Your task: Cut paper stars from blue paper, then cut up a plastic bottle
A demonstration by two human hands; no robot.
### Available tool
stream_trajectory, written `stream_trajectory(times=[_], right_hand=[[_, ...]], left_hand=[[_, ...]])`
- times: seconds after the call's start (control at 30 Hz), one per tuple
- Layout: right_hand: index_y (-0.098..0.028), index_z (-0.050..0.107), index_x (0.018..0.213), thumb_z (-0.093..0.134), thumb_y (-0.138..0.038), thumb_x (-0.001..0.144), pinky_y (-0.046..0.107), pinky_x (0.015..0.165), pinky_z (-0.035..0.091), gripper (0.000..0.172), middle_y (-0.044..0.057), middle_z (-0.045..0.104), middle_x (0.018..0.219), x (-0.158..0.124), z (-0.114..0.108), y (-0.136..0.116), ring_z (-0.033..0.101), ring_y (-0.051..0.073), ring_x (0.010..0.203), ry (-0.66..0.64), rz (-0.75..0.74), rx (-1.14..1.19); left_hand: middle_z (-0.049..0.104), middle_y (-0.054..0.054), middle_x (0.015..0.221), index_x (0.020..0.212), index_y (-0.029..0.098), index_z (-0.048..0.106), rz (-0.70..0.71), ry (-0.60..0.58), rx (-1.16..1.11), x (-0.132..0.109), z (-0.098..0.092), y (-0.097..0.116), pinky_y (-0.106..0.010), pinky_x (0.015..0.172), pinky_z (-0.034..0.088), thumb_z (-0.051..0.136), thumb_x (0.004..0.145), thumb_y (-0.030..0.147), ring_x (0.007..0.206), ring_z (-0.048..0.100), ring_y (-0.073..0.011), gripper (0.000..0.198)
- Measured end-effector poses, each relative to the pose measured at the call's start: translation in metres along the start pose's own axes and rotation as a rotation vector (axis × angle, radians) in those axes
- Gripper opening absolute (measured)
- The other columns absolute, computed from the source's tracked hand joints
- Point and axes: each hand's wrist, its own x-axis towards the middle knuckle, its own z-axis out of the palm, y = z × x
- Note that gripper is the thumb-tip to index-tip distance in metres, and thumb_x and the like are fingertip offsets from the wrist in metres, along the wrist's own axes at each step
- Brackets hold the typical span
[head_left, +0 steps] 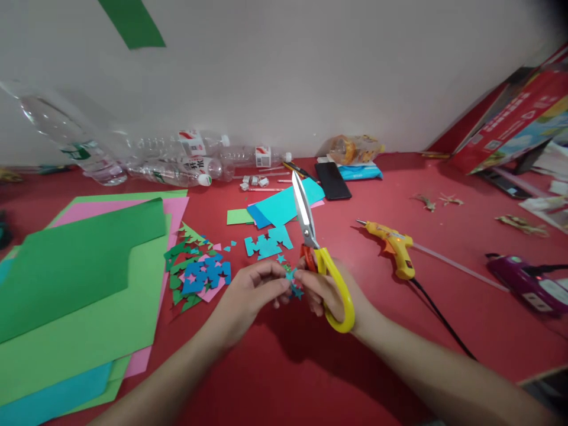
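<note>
Between the fingertips of my left hand (254,290) and my right hand (326,290) is a small light-blue paper star (290,275). Both hands are closed in a pinch on it. My right hand also carries the scissors (339,293), yellow and red at the handles, their blades together and pointing away from me. Several small stars lie under and beyond the fingers, among them a blue star (297,291), partly hidden. Just beyond is a light-blue paper strip (268,242) with star-shaped cutouts. Left of my left hand lies a pile of punched scraps (206,274) in green, blue and pink.
Coloured paper sheets (89,266) cover the left of the red table (284,378). A yellow glue gun (393,242) with its cord lies right, near a purple power strip (528,281). Plastic bottles (177,168) and a black phone (332,180) lie along the wall.
</note>
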Motion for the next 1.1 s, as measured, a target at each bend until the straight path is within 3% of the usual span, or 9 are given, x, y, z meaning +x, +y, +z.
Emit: stream_trajectory(times=[0.17,0.27,0.37,0.47,0.53,0.7,0.9,1.1], right_hand=[[-0.023,0.049,0.075,0.061,-0.039,0.077,0.018,0.033,0.034,0.020,-0.014,0.040,0.035,0.000,0.002,0.005,0.040,0.008,0.027,0.002,-0.010,0.098],[-0.023,0.048,0.068,0.060,-0.037,0.080,0.019,0.033,0.035,0.022,-0.013,0.038,0.036,0.001,0.002,0.011,0.039,0.008,0.028,-0.073,-0.035,0.219],[-0.024,0.043,0.059,0.059,-0.041,0.083,0.021,0.035,0.036,0.034,-0.011,0.035,0.037,0.004,-0.002,0.017,0.037,0.008,0.028,-0.159,-0.036,0.275],[-0.024,0.041,0.055,0.053,-0.054,0.087,0.022,0.036,0.034,0.045,-0.010,0.033,0.037,0.005,-0.013,0.017,0.035,0.008,0.030,-0.175,-0.040,0.127],[-0.022,0.048,0.063,0.056,-0.059,0.084,0.022,0.038,0.032,0.044,-0.008,0.038,0.043,0.005,-0.023,0.011,0.037,0.009,0.035,-0.189,-0.066,-0.075],[-0.019,0.054,0.079,0.058,-0.066,0.081,0.022,0.048,0.032,0.047,-0.002,0.048,0.067,-0.003,-0.038,-0.011,0.041,0.012,0.057,-0.334,-0.115,-0.490],[-0.020,0.043,0.073,0.046,-0.076,0.082,0.024,0.051,0.028,0.056,-0.002,0.041,0.068,-0.012,-0.034,-0.017,0.035,0.013,0.061,-0.394,-0.081,-0.642],[-0.020,0.044,0.076,0.041,-0.082,0.079,0.026,0.057,0.030,0.063,-0.002,0.041,0.071,-0.012,-0.027,-0.013,0.033,0.014,0.063,-0.458,-0.066,-0.622]], left_hand=[[0.063,0.002,0.068,0.077,0.018,0.066,0.030,0.019,-0.013,0.000,0.000,-0.003,-0.025,0.062,0.046,0.070,0.076,0.031,0.063,0.057,-0.0115,0.013],[0.064,0.002,0.067,0.076,0.018,0.066,0.050,0.027,-0.054,0.000,0.000,-0.004,-0.025,0.064,0.046,0.071,0.076,0.031,0.063,0.057,-0.0110,0.014],[0.064,0.002,0.064,0.075,0.018,0.065,0.038,0.021,-0.087,0.000,0.001,-0.003,-0.024,0.062,0.045,0.071,0.076,0.030,0.062,0.057,-0.0106,0.014],[0.064,0.002,0.061,0.070,0.018,0.064,0.018,0.088,-0.103,0.003,-0.004,0.003,-0.023,0.059,0.044,0.071,0.074,0.028,0.059,0.057,-0.0102,0.013],[0.063,0.003,0.059,0.068,0.018,0.063,0.031,0.179,-0.114,0.005,-0.011,0.012,-0.022,0.057,0.043,0.072,0.072,0.027,0.057,0.056,-0.0099,0.013],[0.064,0.002,0.063,0.070,0.017,0.064,0.173,0.342,-0.157,0.004,-0.031,0.033,-0.021,0.059,0.043,0.071,0.074,0.025,0.058,0.055,-0.0086,0.011],[0.061,0.003,0.062,0.072,0.017,0.062,0.270,0.471,-0.227,0.001,-0.031,0.026,-0.019,0.059,0.042,0.070,0.076,0.024,0.060,0.054,-0.0083,0.010],[0.061,0.003,0.063,0.072,0.017,0.062,0.286,0.459,-0.177,-0.003,-0.031,0.017,-0.020,0.057,0.040,0.065,0.080,0.023,0.060,0.052,-0.0081,0.010]])
